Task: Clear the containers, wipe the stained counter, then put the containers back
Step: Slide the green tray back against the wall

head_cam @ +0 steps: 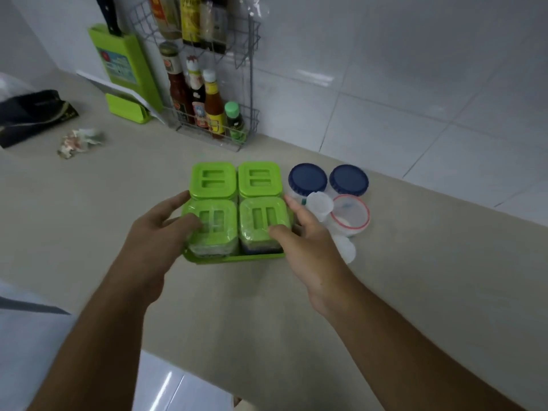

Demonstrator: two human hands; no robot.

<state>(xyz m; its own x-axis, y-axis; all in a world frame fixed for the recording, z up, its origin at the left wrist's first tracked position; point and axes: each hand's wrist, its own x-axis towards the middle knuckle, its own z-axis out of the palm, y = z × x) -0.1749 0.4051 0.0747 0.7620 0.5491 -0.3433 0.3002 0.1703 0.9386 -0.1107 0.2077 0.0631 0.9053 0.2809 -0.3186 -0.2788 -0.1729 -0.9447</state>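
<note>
Several square jars with green lids (235, 200) stand in a green tray (237, 258) on the beige counter (267, 307). My left hand (157, 235) grips the tray set's left side, thumb on the near-left lid. My right hand (308, 241) grips the right side, thumb on the near-right lid. Just right of the tray stand two blue-lidded jars (308, 178) (349, 180), a red-rimmed clear tub (351, 215) and small clear cups (319, 203).
A wire rack with sauce bottles (207, 108) stands against the tiled wall behind. A green knife block (127, 75), a black bag (32, 114) and a crumpled wrapper (80, 142) lie at the left. The counter's front edge runs below my arms.
</note>
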